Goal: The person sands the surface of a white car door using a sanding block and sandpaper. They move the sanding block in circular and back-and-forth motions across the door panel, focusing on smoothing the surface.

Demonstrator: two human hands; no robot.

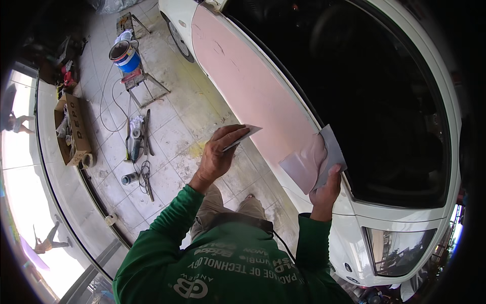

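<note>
My left hand (pixel 216 156) is closed on a thin, flat putty spreader (pixel 249 135), held edge-on near the car's side. My right hand (pixel 326 193) grips the edge of a flat grey mixing board (pixel 334 147), its thumb lying on top. Smooth pink body filler (pixel 310 161) is spread across the board's middle. Beyond both hands lies the side of a white car, where a long pink filled panel (pixel 253 81) runs along it, with a few dark scratch-like marks toward its far end. The board overlaps the near end of that panel in the picture.
On the tiled floor to the left, a blue paint can (pixel 125 57) stands on a metal stand (pixel 147 88). An angle grinder (pixel 135 144), a tin (pixel 129 178) and loose cords lie closer. A cardboard box (pixel 75 129) sits by another vehicle's pale side (pixel 66 202).
</note>
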